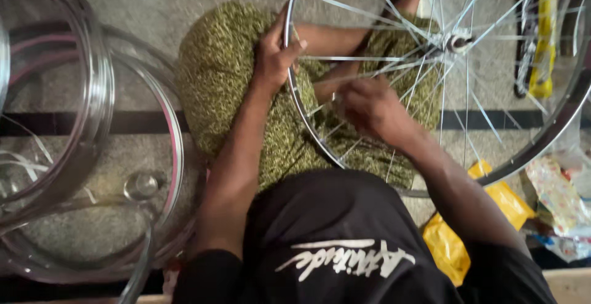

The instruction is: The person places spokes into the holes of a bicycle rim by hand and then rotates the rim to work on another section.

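Note:
A silver bicycle wheel rim (554, 133) with thin spokes lies across my lap, its hub (454, 40) at the upper right. My left hand (275, 51) grips the rim's left edge, thumb hooked over it. My right hand (369, 108) reaches in among the spokes near the rim's lower left, fingers pinched on a spoke (345, 151) or its nipple; which one is too blurred to tell. I sit cross-legged in green patterned cloth (215, 70) on the floor.
A stack of bare chrome rims (92, 94) stands on the floor at left. Yellow plastic bags (449, 242) and a printed packet (557, 193) lie at lower right. A yellow and black bicycle part (538, 39) sits at upper right.

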